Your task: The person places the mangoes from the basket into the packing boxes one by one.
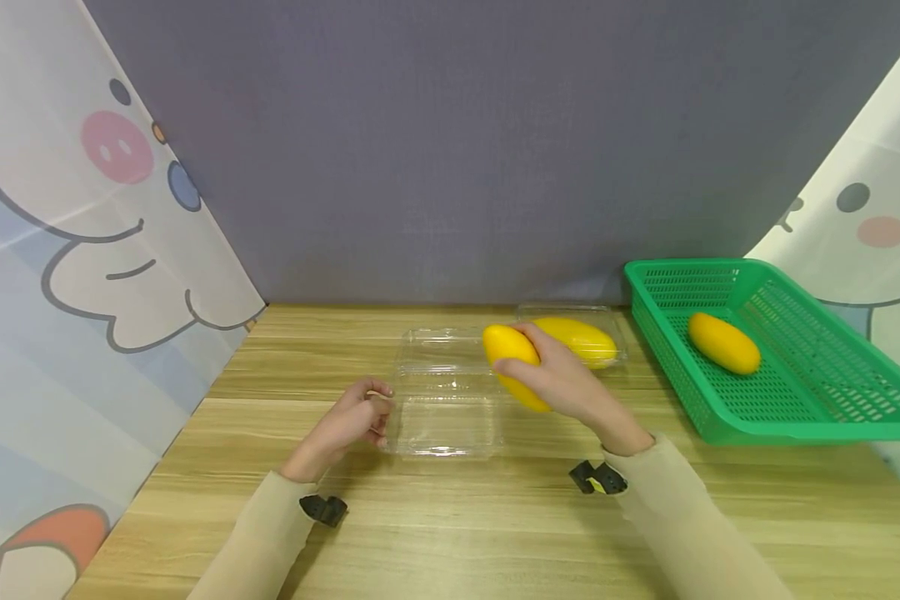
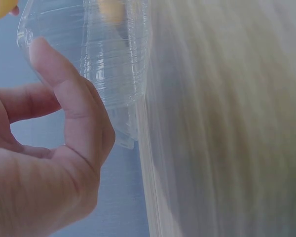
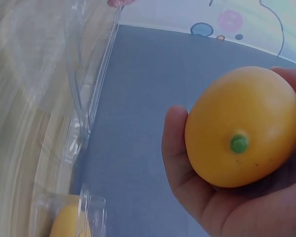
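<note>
My right hand (image 1: 558, 375) grips a yellow mango (image 1: 506, 346), raised above the table. In the right wrist view this mango (image 3: 244, 128) shows a green stem nub, with fingers and thumb around its sides. At the table's middle lies a clear plastic clamshell container (image 1: 450, 425), spread open with nothing inside. My left hand (image 1: 352, 421) holds its left edge with curled fingers. In the left wrist view a fingertip lies against the container's wall (image 2: 116, 54). Behind my right hand, another mango (image 1: 581, 340) sits in a second clear container (image 1: 617, 321), partly hidden.
A green plastic basket (image 1: 795, 425) stands at the right with one mango (image 1: 723, 343) in it. The wooden table (image 1: 450, 542) ends at a grey panel (image 1: 435, 150) at the back. Printed curtains (image 1: 60, 275) hang on both sides.
</note>
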A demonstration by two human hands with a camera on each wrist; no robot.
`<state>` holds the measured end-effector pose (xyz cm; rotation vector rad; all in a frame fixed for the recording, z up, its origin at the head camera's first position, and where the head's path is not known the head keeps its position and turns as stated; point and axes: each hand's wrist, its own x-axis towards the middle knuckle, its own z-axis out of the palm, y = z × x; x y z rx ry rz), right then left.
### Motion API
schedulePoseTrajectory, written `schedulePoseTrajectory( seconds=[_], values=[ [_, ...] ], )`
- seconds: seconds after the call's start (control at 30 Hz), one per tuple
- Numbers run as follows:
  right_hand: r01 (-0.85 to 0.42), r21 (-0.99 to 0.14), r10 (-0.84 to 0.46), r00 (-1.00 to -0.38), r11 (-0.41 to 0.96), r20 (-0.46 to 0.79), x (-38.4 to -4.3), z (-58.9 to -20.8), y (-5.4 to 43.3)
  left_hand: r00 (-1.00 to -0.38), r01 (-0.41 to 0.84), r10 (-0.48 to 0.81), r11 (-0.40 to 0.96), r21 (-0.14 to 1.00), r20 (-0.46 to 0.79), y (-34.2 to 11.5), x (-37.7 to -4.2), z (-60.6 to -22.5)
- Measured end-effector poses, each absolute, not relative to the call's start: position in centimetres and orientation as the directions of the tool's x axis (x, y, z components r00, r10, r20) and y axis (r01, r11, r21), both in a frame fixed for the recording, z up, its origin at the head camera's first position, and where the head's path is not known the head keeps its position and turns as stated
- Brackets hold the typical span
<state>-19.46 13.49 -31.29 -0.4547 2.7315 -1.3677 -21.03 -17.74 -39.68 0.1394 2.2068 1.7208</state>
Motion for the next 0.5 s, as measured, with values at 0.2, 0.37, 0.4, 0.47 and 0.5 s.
schedulePoseTrajectory(
  seconds=[0.2,0.37,0.4,0.47,0.5],
  values=[
    [-0.252,-0.797,-0.289,-0.952,0.55,0.102,-19.6,-31.7,12.5,-0.937,-0.142,0.276,0.265,0.954,-0.216,-17.8,-21.4,-40.0],
    [-0.235,-0.816,-0.292,-0.953,0.528,0.086,-19.9,-32.3,11.7,-0.937,-0.139,0.278,0.263,0.955,-0.213,-17.8,-21.5,-40.0],
    [-0.232,-0.817,-0.294,-0.952,0.528,0.081,-20.0,-32.4,11.5,-0.937,-0.139,0.277,0.261,0.955,-0.212,-17.8,-21.5,-40.0],
    [-0.227,-0.819,-0.298,-0.952,0.527,0.071,-20.1,-32.7,11.1,-0.937,-0.139,0.277,0.258,0.956,-0.211,-17.8,-21.5,-40.1],
    [-0.228,-0.819,-0.301,-0.951,0.527,0.07,-20.1,-32.8,10.9,-0.937,-0.139,0.277,0.258,0.956,-0.211,-17.9,-21.5,-40.1]
  ],
)
